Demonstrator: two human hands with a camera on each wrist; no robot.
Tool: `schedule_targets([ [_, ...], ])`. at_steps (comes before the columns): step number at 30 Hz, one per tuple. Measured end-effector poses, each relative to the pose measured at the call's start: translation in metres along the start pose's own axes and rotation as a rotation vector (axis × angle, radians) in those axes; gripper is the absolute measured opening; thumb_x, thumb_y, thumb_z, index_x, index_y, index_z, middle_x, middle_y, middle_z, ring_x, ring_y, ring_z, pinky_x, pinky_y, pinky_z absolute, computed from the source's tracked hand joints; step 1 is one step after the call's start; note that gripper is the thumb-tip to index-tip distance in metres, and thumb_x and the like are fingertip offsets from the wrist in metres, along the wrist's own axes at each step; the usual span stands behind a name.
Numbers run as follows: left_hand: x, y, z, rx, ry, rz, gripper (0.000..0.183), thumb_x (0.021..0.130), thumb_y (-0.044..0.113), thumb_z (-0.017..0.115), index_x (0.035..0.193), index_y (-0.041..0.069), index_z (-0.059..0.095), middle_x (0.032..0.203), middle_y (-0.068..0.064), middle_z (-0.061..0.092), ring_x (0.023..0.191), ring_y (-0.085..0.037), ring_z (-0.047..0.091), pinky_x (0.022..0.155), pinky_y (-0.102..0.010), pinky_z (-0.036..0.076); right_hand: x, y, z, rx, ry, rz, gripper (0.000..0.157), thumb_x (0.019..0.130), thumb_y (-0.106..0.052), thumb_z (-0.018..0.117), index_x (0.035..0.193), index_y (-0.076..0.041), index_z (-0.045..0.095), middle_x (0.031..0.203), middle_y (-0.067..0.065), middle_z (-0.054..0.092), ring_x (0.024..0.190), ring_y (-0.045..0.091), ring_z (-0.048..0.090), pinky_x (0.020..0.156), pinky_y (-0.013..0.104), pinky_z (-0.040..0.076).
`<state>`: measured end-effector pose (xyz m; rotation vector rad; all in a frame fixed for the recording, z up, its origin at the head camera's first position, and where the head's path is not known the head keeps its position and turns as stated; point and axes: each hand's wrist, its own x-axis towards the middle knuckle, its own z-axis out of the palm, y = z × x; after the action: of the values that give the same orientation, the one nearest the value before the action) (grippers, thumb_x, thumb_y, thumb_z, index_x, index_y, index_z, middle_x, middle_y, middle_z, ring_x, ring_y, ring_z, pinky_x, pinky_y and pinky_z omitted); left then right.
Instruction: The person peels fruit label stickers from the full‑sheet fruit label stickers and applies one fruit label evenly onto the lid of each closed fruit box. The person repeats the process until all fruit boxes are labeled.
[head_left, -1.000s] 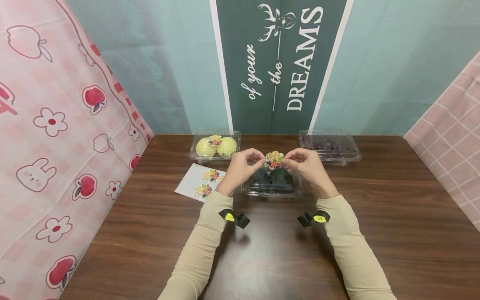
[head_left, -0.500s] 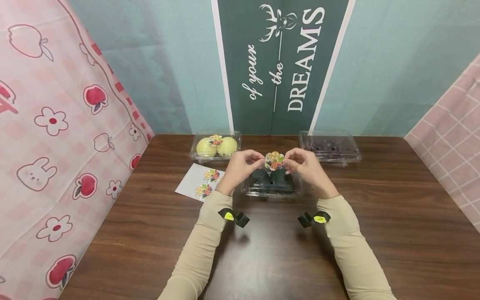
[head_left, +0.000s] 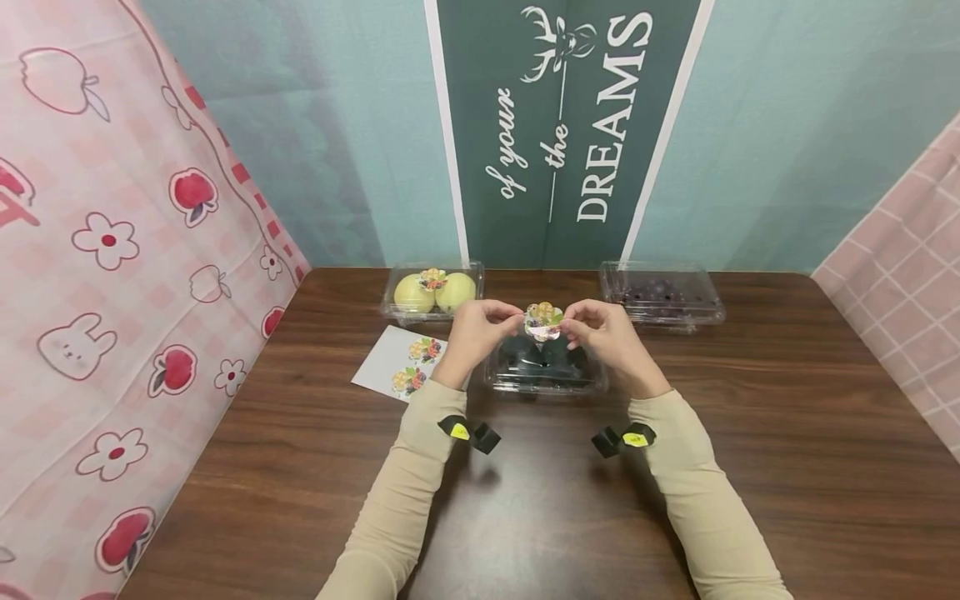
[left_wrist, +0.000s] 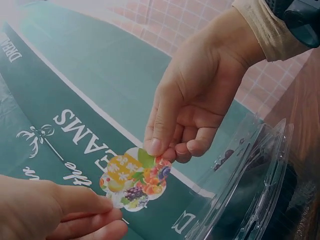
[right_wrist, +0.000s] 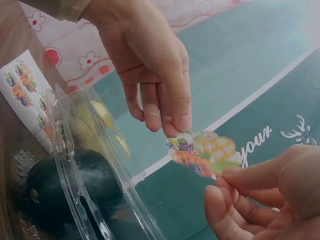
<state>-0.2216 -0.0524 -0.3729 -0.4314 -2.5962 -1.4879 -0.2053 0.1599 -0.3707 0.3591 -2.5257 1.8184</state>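
A fruit-printed sticker (head_left: pixel 543 320) with a scalloped outline is stretched between both hands. My left hand (head_left: pixel 478 335) pinches its left edge between thumb and fingers. On the opposite edge, my right hand (head_left: pixel 609 340) pinches it the same way; the left wrist view shows the sticker (left_wrist: pixel 135 179) face on. Just below it in the head view stands a clear plastic box (head_left: pixel 543 385) with dark green round fruit (right_wrist: pixel 70 190) inside. A white sticker sheet (head_left: pixel 386 367) with more fruit stickers lies beside the left forearm, partly hidden by it.
Two yellow fruits sit in a clear box (head_left: pixel 397 314) at the back left, a fruit sticker (head_left: pixel 432 279) on its lid. Another clear box (head_left: pixel 705 310) with dark purple grapes (head_left: pixel 652 293) stands at the back right. Cloth hangs behind the wooden table (head_left: pixel 525 508).
The sticker has shifted slightly left and tilted, its lower part now catching light. My right hand has moved a little left with it. The boxes stay put.
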Motion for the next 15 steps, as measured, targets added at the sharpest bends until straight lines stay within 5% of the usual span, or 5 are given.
schedule_targets([
  [6,0.001,-0.007,-0.008,0.053,0.104,-0.058,0.010,0.086,0.009,0.069,0.090,0.002,0.075,0.085,-0.015,0.076,0.073,-0.026,0.074,0.056,-0.013,0.046,-0.001,0.002,-0.006,-0.005,0.011,0.075,0.012,0.093,0.002,0.056,0.095,0.014,0.057,0.072,-0.011,0.062,0.059,0.001,0.062,0.063,0.025,0.058],
  [15,0.003,-0.016,-0.016,0.122,0.075,-0.123,0.011,0.086,0.011,0.068,0.088,0.002,0.074,0.083,-0.016,0.076,0.075,-0.026,0.072,0.059,-0.017,0.046,-0.002,-0.001,-0.010,0.085,-0.025,0.160,0.015,0.095,0.003,0.051,0.100,0.017,0.055,0.069,-0.012,0.062,0.062,0.003,0.062,0.062,0.019,0.056],
])
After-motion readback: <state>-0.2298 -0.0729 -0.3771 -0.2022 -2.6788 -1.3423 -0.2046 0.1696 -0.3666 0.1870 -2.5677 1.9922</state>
